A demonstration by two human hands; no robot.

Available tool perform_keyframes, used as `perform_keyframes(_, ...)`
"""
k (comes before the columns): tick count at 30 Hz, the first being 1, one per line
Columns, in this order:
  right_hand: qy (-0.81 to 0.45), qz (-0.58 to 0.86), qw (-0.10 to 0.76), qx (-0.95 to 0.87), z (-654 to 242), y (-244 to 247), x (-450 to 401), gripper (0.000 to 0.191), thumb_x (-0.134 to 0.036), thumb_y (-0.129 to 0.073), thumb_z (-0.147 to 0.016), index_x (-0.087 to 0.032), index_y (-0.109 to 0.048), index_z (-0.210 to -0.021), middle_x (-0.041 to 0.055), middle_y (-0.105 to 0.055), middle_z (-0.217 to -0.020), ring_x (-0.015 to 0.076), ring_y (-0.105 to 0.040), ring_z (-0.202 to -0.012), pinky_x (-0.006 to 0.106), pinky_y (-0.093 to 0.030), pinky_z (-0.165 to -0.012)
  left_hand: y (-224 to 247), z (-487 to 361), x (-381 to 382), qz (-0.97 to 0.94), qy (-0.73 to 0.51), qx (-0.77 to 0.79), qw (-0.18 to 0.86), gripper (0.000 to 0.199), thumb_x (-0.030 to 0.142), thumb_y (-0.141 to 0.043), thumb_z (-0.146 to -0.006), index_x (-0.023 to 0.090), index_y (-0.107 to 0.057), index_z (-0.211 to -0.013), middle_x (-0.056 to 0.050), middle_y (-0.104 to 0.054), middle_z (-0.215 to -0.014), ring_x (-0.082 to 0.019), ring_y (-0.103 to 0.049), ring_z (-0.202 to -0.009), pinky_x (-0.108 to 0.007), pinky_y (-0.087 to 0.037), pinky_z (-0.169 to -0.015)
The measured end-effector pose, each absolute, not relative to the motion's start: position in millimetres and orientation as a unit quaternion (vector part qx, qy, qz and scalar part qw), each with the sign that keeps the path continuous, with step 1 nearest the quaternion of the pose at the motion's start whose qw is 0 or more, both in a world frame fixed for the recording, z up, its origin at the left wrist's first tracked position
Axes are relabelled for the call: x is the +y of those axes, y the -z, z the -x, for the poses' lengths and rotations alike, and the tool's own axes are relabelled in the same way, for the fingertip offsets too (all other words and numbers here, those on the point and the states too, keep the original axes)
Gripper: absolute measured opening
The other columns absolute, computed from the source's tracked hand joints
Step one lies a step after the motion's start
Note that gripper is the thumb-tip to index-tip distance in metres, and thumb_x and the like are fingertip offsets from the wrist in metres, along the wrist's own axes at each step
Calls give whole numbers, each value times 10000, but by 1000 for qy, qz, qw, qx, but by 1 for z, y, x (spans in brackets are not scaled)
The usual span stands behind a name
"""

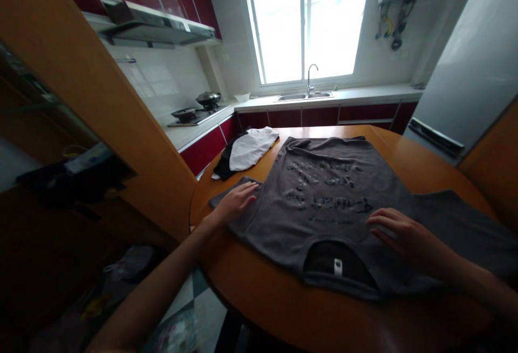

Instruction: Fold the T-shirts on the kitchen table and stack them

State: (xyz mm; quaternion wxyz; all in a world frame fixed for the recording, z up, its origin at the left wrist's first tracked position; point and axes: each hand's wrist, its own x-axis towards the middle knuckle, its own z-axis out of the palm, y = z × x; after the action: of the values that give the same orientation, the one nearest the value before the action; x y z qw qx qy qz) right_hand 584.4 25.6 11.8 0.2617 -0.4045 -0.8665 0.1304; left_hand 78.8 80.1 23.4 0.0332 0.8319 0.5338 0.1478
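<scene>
A dark grey shirt (324,180) lies spread flat, front up, with its neck opening towards me. Dark glossy lettering crosses its chest, and a small white label (338,266) shows inside the collar. My left hand (236,203) rests on the sleeve at the left, fingers stretched out and holding nothing. Over the right side of the chest is my right hand (393,227), fingers apart and slightly bent, with no cloth gripped; whether it touches the shirt I cannot tell. The right sleeve (457,223) reaches out past my right forearm.
The shirt lies on a round-ended wooden table (251,288). White and black clothes (253,148) are piled at its far left. Beyond stand a counter with a sink (303,96), a stove with pans (208,99), and a fridge (465,67) at the right.
</scene>
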Motion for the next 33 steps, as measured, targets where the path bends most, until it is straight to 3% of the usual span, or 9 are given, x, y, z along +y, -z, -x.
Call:
perform_keyframes(4, -120, 392, 238, -881, -582, -5, 37, 182, -342, -577, -951, -274, -702, -1064, 64, -693, -1102, 220, -680, -971, 354, -568, -860, 0, -74, 119, -790, -27, 611, 42, 681, 591, -304, -1005, 210, -308, -1569, -120, -235, -1642, -322, -171, -1524, -595, -185, -1194)
perform_keyframes(8, -142, 411, 222, -873, -598, -5, 42, 188, -353, -564, -960, -290, -698, -1076, 53, -693, -1123, 211, -682, -982, 337, -565, -871, 10, -59, 132, -802, -18, 596, 41, 698, 632, -263, -999, 250, -263, -1584, -107, -170, -1658, -319, -124, -1533, -596, -185, -1188)
perform_keyframes(11, -151, 437, 235, -855, -610, -12, 65, 201, -374, -543, -963, -280, -704, -1038, 59, -702, -1100, 220, -682, -973, 347, -558, -869, 1, -58, 157, -811, -28, 583, 42, 700, 637, -302, -985, 241, -333, -1561, -114, -281, -1629, -327, -211, -1514, -585, -222, -1182)
perform_keyframes(14, -140, 476, 244, -834, -621, -20, 115, 213, -376, -531, -952, -260, -706, -986, 66, -714, -1053, 228, -685, -938, 352, -551, -836, -19, -73, 205, -811, -133, 570, -1, 679, 565, -388, -971, 153, -426, -1509, -149, -452, -1536, -302, -393, -1433, -471, -307, -1177)
perform_keyframes(17, -92, 540, 246, -799, -635, -26, 184, 207, -340, -539, -921, -233, -712, -962, 72, -723, -1027, 227, -684, -912, 331, -533, -805, -41, -102, 269, -807, -216, 549, -11, 544, 426, -434, -956, 143, -551, -1407, -133, -612, -1377, -264, -577, -1263, -376, -419, -1099)
perform_keyframes(20, -46, 609, 214, -762, -649, -33, 257, 209, -287, -546, -895, -190, -725, -943, 96, -732, -998, 223, -678, -886, 311, -503, -788, -55, -134, 336, -795, -193, 575, 18, 417, 346, -523, -902, 176, -690, -1244, -110, -704, -1232, -244, -685, -1060, -325, -497, -983)
perform_keyframes(24, -29, 687, 187, -702, -664, -38, 340, 223, -239, -537, -892, -172, -749, -904, 116, -750, -982, 232, -681, -917, 288, -482, -773, -57, -166, 415, -776, -155, 610, 42, 246, 339, -630, -834, 227, -792, -981, -91, -765, -1070, -236, -714, -950, -278, -530, -845)
perform_keyframes(27, -25, 717, 191, -670, -671, -33, 391, 253, -222, -527, -897, -143, -762, -949, 154, -747, -1029, 256, -681, -950, 309, -492, -801, -51, -181, 464, -767, -153, 621, 46, 198, 353, -687, -784, 232, -798, -895, -100, -778, -992, -254, -712, -954, -286, -524, -838)
perform_keyframes(33, -26, 703, 204, -681, -671, -4, 473, 297, -150, -535, -896, -151, -758, -1093, 130, -706, -1167, 226, -635, -1073, 297, -470, -953, -25, -195, 535, -778, -165, 603, 71, 347, 324, -693, -771, 194, -767, -1083, -128, -731, -1182, -276, -652, -1131, -306, -486, -968)
